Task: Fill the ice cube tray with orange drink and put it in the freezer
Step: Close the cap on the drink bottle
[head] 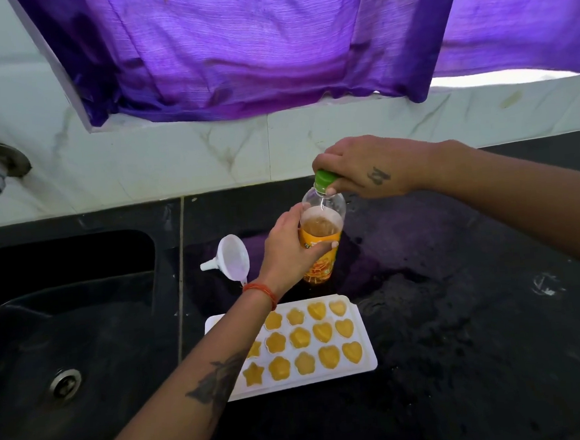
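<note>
Left hand (289, 250): wrapped around the labelled middle of the bottle, fingers closed on it; an orange thread band is worn at the wrist.
Right hand (364, 166): closed over the green cap (325, 179), which is pinched between thumb and fingertips at the bottle's neck.
Bottle (322, 238): clear plastic, held upright on the surface, partly filled with orange drink.
Funnel (231, 260): white, laid on its side just left of the bottle, spout pointing towards the sink.
Ice cube tray (365, 334): white, set flat on the surface just in front of the bottle; star, flower and heart cells are filled with orange drink; its left part is crossed by the left forearm.
Surface (459, 311): black stone.
Sink (65, 321): black, sunk into the surface at left.
Curtain (252, 43): purple, hung above the tiled wall.
</note>
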Demonstrator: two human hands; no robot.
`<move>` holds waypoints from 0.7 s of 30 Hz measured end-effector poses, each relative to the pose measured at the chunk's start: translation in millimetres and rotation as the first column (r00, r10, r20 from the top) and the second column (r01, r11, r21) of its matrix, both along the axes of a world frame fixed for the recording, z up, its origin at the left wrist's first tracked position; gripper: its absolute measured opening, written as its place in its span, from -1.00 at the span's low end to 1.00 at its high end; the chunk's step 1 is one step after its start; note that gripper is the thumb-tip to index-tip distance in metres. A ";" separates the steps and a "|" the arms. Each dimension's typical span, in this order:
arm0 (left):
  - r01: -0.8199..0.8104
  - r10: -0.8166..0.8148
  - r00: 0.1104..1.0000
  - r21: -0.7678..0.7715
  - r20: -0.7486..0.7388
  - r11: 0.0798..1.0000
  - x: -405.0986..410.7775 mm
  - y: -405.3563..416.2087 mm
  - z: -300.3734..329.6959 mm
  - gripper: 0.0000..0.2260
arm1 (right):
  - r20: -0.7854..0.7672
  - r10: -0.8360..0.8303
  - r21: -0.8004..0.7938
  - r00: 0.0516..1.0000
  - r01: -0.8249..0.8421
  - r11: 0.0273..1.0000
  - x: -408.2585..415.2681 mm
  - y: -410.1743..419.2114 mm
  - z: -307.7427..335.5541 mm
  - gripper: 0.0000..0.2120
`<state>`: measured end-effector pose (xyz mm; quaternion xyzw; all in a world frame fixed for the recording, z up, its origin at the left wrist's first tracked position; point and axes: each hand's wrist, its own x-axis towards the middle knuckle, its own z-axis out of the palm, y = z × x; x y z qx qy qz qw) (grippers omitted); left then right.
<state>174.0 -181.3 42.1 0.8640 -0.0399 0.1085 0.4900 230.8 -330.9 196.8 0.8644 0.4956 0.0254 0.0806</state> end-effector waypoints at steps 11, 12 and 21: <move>0.062 -0.062 0.997 -0.006 -0.044 0.998 1.5 5.4 6.5 -0.44 | 0.047 0.000 -0.096 0.999 0.005 0.995 1.3 9.3 8.0 -0.61; 0.065 -0.065 0.997 -0.001 -0.042 0.998 1.9 5.9 7.4 -0.46 | 0.051 0.009 -0.100 0.999 -0.003 0.995 0.4 9.4 8.5 -0.62; 0.089 -0.089 0.995 -0.014 -0.042 0.996 2.9 6.4 9.5 -0.47 | -0.059 -0.185 -0.033 0.981 0.183 0.983 -0.1 8.4 10.2 -0.55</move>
